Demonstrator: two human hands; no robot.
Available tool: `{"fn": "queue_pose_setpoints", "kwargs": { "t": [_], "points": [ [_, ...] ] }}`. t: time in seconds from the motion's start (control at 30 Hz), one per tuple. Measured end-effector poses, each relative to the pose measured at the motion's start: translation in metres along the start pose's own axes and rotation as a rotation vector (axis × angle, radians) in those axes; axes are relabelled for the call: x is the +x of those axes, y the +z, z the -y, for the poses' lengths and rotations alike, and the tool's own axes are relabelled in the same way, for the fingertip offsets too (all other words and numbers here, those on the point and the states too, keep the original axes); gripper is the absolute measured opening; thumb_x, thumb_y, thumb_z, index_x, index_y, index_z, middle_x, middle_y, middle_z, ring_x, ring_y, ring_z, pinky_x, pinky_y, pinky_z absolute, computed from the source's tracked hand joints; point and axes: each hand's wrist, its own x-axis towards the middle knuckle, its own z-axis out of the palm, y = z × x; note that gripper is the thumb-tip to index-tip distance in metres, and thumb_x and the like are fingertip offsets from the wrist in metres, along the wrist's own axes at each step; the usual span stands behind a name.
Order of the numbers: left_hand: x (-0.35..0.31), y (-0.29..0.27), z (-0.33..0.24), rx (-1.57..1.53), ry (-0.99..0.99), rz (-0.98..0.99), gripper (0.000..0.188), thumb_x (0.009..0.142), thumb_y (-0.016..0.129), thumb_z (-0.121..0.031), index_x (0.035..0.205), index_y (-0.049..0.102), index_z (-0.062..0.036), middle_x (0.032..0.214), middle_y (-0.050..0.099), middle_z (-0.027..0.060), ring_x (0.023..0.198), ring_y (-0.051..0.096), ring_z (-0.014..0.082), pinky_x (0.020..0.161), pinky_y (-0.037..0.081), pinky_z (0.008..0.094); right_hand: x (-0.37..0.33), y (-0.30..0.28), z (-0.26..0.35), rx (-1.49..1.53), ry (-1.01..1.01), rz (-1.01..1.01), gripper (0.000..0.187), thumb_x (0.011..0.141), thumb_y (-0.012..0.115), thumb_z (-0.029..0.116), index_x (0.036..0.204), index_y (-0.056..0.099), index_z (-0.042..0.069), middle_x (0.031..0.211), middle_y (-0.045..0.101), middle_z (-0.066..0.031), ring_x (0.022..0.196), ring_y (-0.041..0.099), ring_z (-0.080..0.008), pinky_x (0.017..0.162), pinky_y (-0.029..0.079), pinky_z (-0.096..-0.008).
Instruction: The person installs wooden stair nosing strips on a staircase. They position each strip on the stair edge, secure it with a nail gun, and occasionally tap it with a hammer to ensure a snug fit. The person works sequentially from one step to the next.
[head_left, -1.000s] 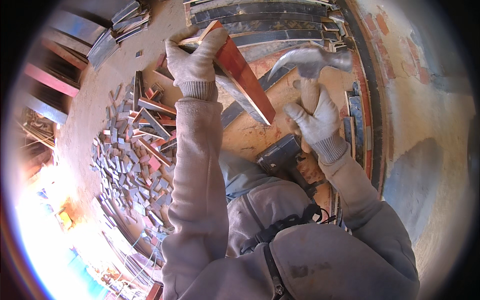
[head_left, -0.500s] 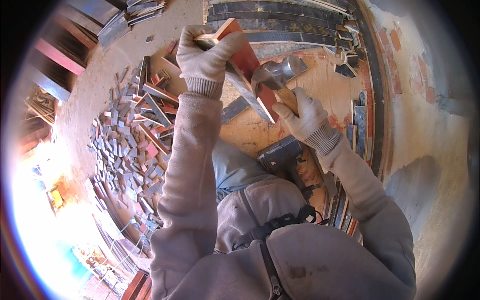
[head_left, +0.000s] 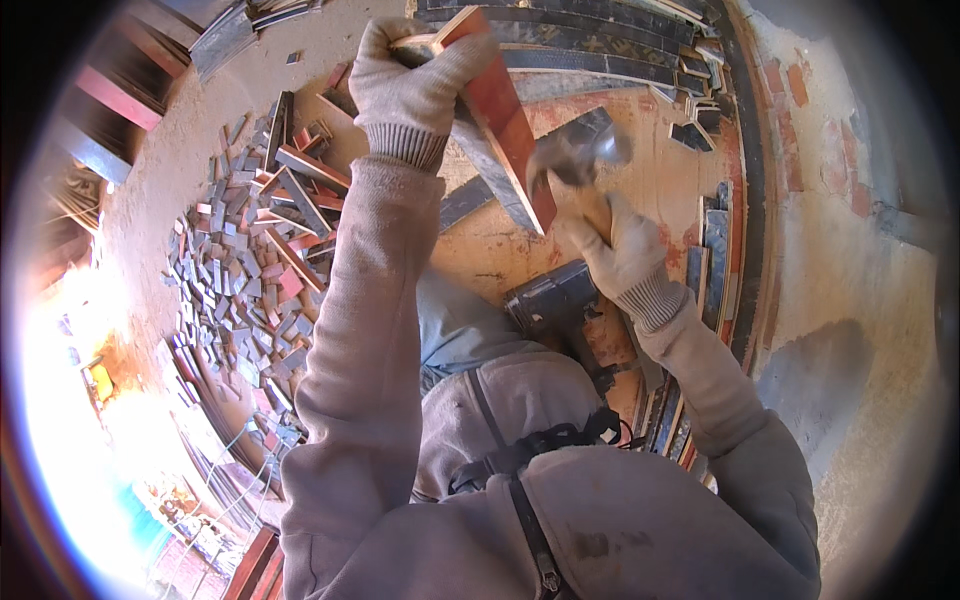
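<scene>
In a pale work glove, my left hand point(head_left: 410, 85) is closed around the upper end of a joined piece of wooden board point(head_left: 500, 115). The board has a red face and a dark face, and it slants down to the right above the work surface. My right hand point(head_left: 622, 245), gloved too, grips the wooden handle of a hammer point(head_left: 585, 155). Motion smears the hammer's metal head, which is beside the board's red face near its lower end. Whether head and board touch, I cannot tell. Below the right hand lies a dark nail gun point(head_left: 550, 300), partly hidden.
A heap of small cut wood blocks point(head_left: 235, 290) covers the floor at left, with longer offcuts point(head_left: 310, 185) beside it. Long dark strips point(head_left: 560, 40) are stacked at the far side of the wooden worktop point(head_left: 640, 130). A stained wall point(head_left: 840, 250) stands at right.
The hammer has swung away from the board's red face, to the right, with my right hand shifting slightly right. My left hand and the board have risen a little in view.
</scene>
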Motion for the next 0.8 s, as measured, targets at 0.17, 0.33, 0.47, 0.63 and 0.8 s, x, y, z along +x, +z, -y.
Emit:
{"fn": "queue_pose_setpoints", "kwargs": {
  "t": [0.17, 0.33, 0.47, 0.63, 0.8],
  "points": [
    [-0.001, 0.012, 0.002, 0.107, 0.059, -0.008, 0.048, 0.061, 0.098, -0.017, 0.090, 0.062, -0.0064, 0.082, 0.070, 0.0040, 0.069, 0.064, 0.0107, 0.061, 0.057, 0.0292, 0.027, -0.001, 0.016, 0.249, -0.058, -0.174, 0.046, 0.094, 0.070, 0.046, 0.105, 0.063, 0.002, 0.083, 0.071, -0.0191, 0.080, 0.072, -0.0382, 0.069, 0.054, -0.0436],
    [0.007, -0.016, 0.004, 0.051, -0.051, -0.159, 0.048, 0.059, 0.099, -0.013, 0.091, 0.063, -0.0076, 0.083, 0.066, 0.0025, 0.069, 0.063, 0.0130, 0.062, 0.057, 0.0297, 0.018, 0.003, -0.001, -0.168, 0.097, 0.204, 0.044, 0.091, 0.074, 0.041, 0.105, 0.060, 0.001, 0.089, 0.071, -0.0224, 0.085, 0.069, -0.0443, 0.072, 0.054, -0.0503],
    [-0.003, -0.052, 0.009, -0.187, 0.058, -0.320, 0.038, 0.070, 0.088, -0.001, 0.092, 0.059, -0.0097, 0.086, 0.067, 0.0063, 0.077, 0.068, 0.0210, 0.073, 0.060, 0.0388, -0.013, -0.005, -0.014, 0.452, 0.316, 0.266, 0.043, 0.098, 0.065, 0.048, 0.104, 0.058, 0.006, 0.070, 0.060, -0.0045, 0.059, 0.062, -0.0190, 0.053, 0.050, -0.0349],
    [-0.041, -0.104, 0.011, -0.343, -0.231, -0.539, 0.021, 0.091, 0.071, -0.022, 0.106, 0.062, -0.0103, 0.105, 0.067, 0.0093, 0.100, 0.067, 0.0261, 0.089, 0.056, 0.0446, -0.027, -0.031, -0.008, 0.689, 0.484, 0.057, 0.046, 0.106, 0.050, 0.051, 0.109, 0.060, 0.006, 0.063, 0.050, 0.0027, 0.048, 0.048, -0.0054, 0.042, 0.040, -0.0244],
    [-0.110, -0.097, 0.082, -0.554, -0.372, -0.497, 0.025, 0.097, 0.065, -0.028, 0.112, 0.062, -0.0086, 0.107, 0.068, 0.0081, 0.102, 0.067, 0.0259, 0.092, 0.056, 0.0446, -0.034, -0.027, -0.003, 0.755, 0.450, -0.111, 0.038, 0.103, 0.059, 0.041, 0.112, 0.061, 0.004, 0.070, 0.054, 0.0020, 0.054, 0.052, -0.0053, 0.047, 0.042, -0.0227]
  ]
}}
